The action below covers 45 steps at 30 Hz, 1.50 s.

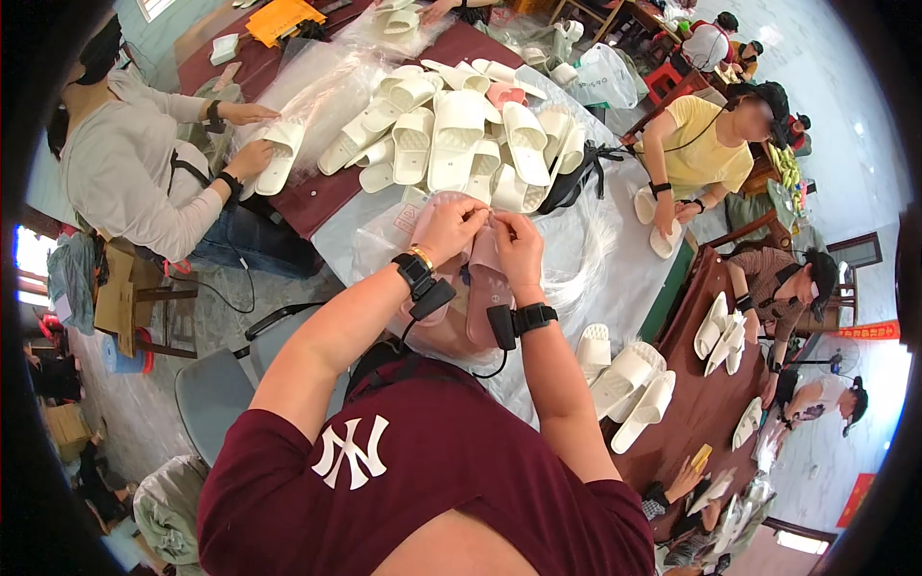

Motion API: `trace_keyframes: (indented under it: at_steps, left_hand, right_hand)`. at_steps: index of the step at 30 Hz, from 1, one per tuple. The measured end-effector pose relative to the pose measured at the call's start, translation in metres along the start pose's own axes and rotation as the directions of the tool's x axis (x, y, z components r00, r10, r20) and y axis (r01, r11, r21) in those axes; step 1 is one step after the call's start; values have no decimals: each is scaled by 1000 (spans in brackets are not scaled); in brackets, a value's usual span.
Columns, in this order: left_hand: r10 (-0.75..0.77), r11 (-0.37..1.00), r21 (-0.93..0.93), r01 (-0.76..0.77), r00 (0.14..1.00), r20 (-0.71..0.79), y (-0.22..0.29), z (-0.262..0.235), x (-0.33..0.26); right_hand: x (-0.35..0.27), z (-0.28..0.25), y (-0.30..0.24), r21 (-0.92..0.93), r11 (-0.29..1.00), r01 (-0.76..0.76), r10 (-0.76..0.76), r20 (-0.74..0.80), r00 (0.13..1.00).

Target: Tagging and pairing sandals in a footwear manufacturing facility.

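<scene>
A pair of dusty-pink slide slippers [485, 309] lies in front of me on a clear plastic bag [376, 237]. Over their far end my left hand [451, 230] is closed in a pinch. Close beside it my right hand [520, 252] pinches too, the two sets of fingertips almost meeting. Whatever thin thing they may hold is too small to make out. Just past my fingers rises a heap of cream slide slippers [457, 120], with one coral-pink slipper [504, 94] among them. My forearms cover parts of the pink pair.
More cream slippers [629, 376] rest right of my right forearm. A bundle of white strands [588, 259] and a black bag [579, 178] lie on the table's right side. Co-workers handle slippers at left and right. A grey chair [213, 392] stands at my left.
</scene>
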State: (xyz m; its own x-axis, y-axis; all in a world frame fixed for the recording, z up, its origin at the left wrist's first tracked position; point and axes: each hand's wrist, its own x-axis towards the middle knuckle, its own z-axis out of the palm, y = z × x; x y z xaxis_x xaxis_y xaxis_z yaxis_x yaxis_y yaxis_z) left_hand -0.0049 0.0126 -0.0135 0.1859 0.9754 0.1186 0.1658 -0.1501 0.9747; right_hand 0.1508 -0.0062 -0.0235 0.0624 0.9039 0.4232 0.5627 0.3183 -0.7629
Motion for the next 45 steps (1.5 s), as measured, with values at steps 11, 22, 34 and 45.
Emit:
trace_keyframes:
  at_steps: [11, 22, 34, 45]
  left_hand:
    - [-12, 999, -52, 11, 1000, -24, 1, -1, -3]
    - [-30, 999, -12, 30, 1000, 1, -1, -3, -1]
    - [85, 994, 68, -84, 996, -3, -5, 1, 1]
    - [124, 970, 207, -128, 992, 30, -10, 5, 1]
  right_hand:
    - [-2, -1, 0, 25, 1000, -17, 17, 18, 1000]
    - [0, 0, -1, 18, 1000, -8, 8, 30, 1000]
    - [-2, 2, 0, -41, 999, 0, 1, 25, 1000]
    - [-2, 0, -1, -61, 997, 47, -44, 47, 998]
